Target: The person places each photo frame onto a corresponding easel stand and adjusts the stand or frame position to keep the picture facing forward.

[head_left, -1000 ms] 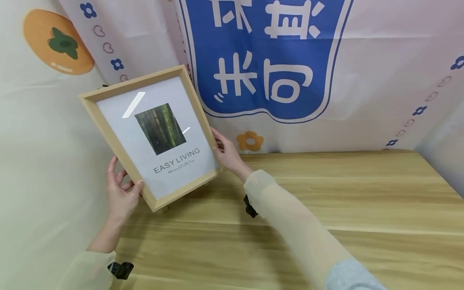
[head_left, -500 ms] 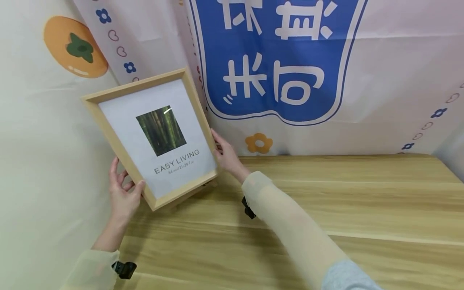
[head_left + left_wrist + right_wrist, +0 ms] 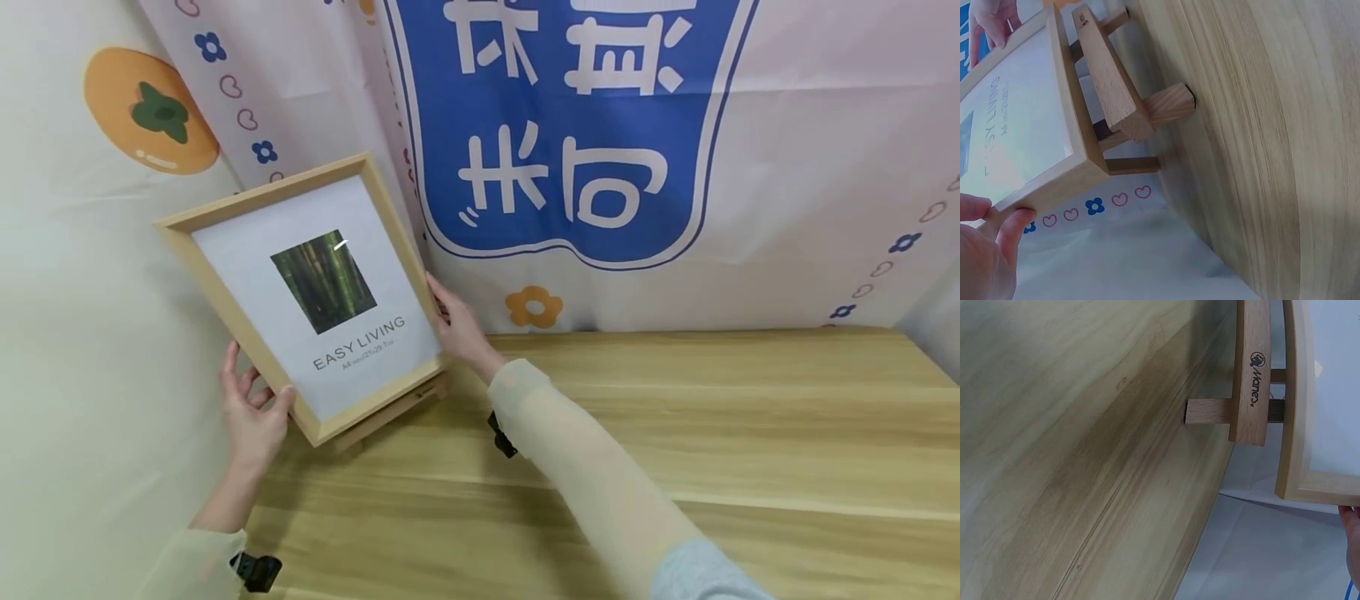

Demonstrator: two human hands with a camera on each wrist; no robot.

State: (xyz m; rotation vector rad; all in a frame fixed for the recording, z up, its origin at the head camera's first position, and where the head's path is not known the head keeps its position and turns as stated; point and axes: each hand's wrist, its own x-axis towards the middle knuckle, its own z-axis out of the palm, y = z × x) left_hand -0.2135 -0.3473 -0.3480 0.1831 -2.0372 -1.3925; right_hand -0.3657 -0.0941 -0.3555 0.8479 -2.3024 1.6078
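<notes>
A light wooden picture frame [image 3: 300, 300] with a bamboo photo and the words EASY LIVING leans at a slant in the head view. My left hand [image 3: 251, 417] grips its left side near the lower corner, thumb on the front. On the opposite side, my right hand [image 3: 459, 329] holds the lower right edge. Below the frame is the ledge of a small wooden easel [image 3: 392, 417], mostly hidden behind it. The left wrist view shows a gap between the easel ledge [image 3: 1110, 75] and the frame's bottom edge [image 3: 1069, 87]. A printed logo marks the ledge [image 3: 1252, 387] in the right wrist view.
The easel's feet stand on a wood-grain tabletop [image 3: 712, 442], close to the left and back walls. A white printed cloth [image 3: 810, 167] with a blue sign hangs behind. Pale cloth with an orange persimmon print [image 3: 150, 108] covers the left side.
The head view has shifted a little. More of the easel ledge shows below the frame's bottom edge now. Both hands keep their hold on the frame.
</notes>
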